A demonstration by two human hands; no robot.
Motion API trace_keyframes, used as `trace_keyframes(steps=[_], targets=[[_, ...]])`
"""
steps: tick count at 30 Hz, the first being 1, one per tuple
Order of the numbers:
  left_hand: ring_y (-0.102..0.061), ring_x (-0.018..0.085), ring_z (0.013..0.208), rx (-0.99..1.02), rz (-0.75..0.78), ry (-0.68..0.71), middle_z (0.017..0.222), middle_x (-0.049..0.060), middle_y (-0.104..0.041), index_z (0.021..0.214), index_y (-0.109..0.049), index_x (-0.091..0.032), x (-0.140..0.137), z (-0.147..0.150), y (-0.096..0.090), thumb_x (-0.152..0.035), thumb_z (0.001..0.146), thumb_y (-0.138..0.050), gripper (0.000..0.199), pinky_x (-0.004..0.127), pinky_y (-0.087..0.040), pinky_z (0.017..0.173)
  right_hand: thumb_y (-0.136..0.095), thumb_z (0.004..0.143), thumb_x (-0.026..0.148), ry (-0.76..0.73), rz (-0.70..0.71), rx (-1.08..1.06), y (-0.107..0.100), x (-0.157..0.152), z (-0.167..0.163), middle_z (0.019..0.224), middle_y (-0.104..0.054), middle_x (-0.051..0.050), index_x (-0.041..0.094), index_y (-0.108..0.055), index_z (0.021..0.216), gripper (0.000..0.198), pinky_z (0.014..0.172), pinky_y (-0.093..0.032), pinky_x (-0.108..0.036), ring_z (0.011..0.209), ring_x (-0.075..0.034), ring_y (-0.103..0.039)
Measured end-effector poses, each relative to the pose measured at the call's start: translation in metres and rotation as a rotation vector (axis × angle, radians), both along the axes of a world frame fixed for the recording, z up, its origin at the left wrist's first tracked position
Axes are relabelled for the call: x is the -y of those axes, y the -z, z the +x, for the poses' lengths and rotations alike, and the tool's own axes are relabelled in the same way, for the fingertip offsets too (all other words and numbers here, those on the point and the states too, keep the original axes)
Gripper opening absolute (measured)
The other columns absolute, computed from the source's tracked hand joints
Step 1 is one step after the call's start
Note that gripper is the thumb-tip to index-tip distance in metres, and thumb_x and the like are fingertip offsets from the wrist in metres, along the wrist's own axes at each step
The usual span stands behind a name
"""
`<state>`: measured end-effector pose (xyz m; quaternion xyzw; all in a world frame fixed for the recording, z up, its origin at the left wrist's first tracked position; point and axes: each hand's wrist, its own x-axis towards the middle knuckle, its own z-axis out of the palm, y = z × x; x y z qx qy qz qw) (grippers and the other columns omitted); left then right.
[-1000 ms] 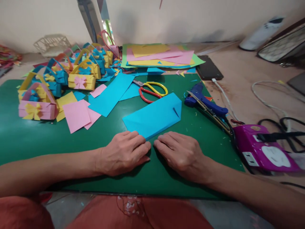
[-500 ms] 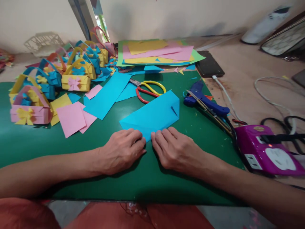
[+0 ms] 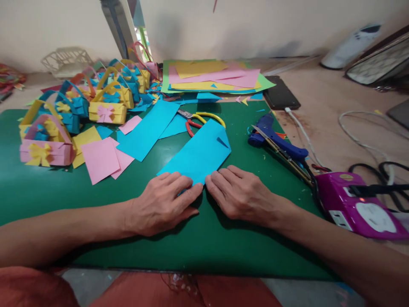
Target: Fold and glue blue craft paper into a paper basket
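Note:
A folded sheet of blue paper (image 3: 198, 151) lies slantwise on the green board (image 3: 204, 238), with a small slit near its far right corner. My left hand (image 3: 166, 200) is closed over the paper's near left edge, its fingers curled and the thumb stretched along the near corner. On the near right edge, my right hand (image 3: 239, 192) is closed with bent fingers pressing the paper; its thumb is mostly hidden. Just beyond the paper lie scissors (image 3: 207, 117) with red and yellow handles, partly covered by it.
Small paper baskets (image 3: 47, 151) with bows crowd the left. Pink sheets (image 3: 100, 160) and a blue strip (image 3: 150, 130) lie nearby. Coloured sheets (image 3: 214, 76) are stacked behind, beside a dark phone (image 3: 281, 94). Rightward are a blue glue gun (image 3: 277, 138) and a purple power box (image 3: 361, 209).
The blue paper has turned slightly anticlockwise, and its left fold looks flatter. My left thumb has stretched out along the near edge. The view has shifted a little.

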<state>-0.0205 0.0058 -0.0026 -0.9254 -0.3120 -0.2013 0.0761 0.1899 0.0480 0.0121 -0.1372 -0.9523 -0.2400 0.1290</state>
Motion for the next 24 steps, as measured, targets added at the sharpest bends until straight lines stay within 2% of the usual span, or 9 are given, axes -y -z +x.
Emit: trace_keyframes(steps=[4,9,12,14,17,21,24], targets=[[-0.053,0.015,0.065,0.004,0.099,0.065,0.085,0.006,-0.064,0.103,-0.052,-0.013,-0.004,-0.003,-0.005,-0.019,0.090,-0.043,0.017,0.030,-0.038,0.055,-0.035,0.089,0.014,-0.040,-0.048,-0.046,-0.001,-0.002,0.005,0.064,-0.058,-0.005,0.012,-0.061,0.076,0.029,0.059,-0.032,-0.031,0.065,-0.016,-0.048],[-0.051,0.016,0.059,-0.019,0.057,0.158,0.078,0.007,-0.064,0.098,-0.055,-0.011,-0.006,0.001,-0.010,-0.016,0.091,-0.034,0.022,0.031,-0.036,0.052,-0.032,0.090,0.014,-0.065,-0.110,-0.052,0.002,-0.002,0.006,0.064,-0.059,-0.006,0.012,-0.063,0.076,0.034,0.060,-0.035,-0.030,0.065,-0.017,-0.050],[-0.050,0.016,0.059,-0.027,0.021,0.159,0.077,0.007,-0.064,0.096,-0.056,-0.013,-0.005,0.003,-0.007,-0.016,0.091,-0.035,0.022,0.032,-0.038,0.053,-0.032,0.089,0.012,0.001,-0.224,-0.070,0.003,0.004,0.006,0.066,-0.060,-0.006,0.013,-0.064,0.077,0.035,0.058,-0.034,-0.030,0.063,-0.017,-0.051],[-0.050,0.017,0.060,-0.017,-0.008,0.156,0.079,0.008,-0.064,0.095,-0.056,-0.013,-0.004,0.003,-0.004,-0.016,0.089,-0.039,0.019,0.032,-0.039,0.053,-0.033,0.089,0.013,0.127,-0.364,-0.125,0.002,0.011,0.007,0.064,-0.060,-0.005,0.015,-0.065,0.077,0.034,0.052,-0.032,-0.029,0.057,-0.016,-0.050],[-0.051,0.019,0.062,0.000,-0.051,0.141,0.084,0.010,-0.064,0.097,-0.057,-0.012,-0.001,0.002,-0.002,-0.017,0.086,-0.046,0.016,0.033,-0.039,0.053,-0.039,0.090,0.021,0.321,-0.668,-0.219,-0.002,0.021,0.009,0.064,-0.063,-0.002,0.017,-0.065,0.081,0.028,0.049,-0.032,-0.026,0.055,-0.013,-0.054],[-0.052,0.019,0.065,0.020,-0.125,0.137,0.087,0.011,-0.064,0.097,-0.058,-0.012,0.001,0.001,-0.003,-0.017,0.085,-0.049,0.016,0.033,-0.042,0.054,-0.045,0.088,0.022,0.376,-1.060,-0.286,-0.007,0.025,0.011,0.076,-0.070,0.002,0.022,-0.066,0.087,0.020,0.054,-0.037,-0.021,0.061,-0.010,-0.061],[-0.053,0.018,0.065,0.055,-0.160,0.134,0.086,0.011,-0.064,0.091,-0.060,-0.011,0.002,0.001,-0.006,-0.016,0.084,-0.051,0.012,0.031,-0.044,0.053,-0.045,0.088,0.022,0.395,-1.301,-0.266,-0.010,0.023,0.013,0.063,-0.066,0.006,0.023,-0.065,0.099,0.023,0.048,-0.035,-0.018,0.051,-0.006,-0.055]])
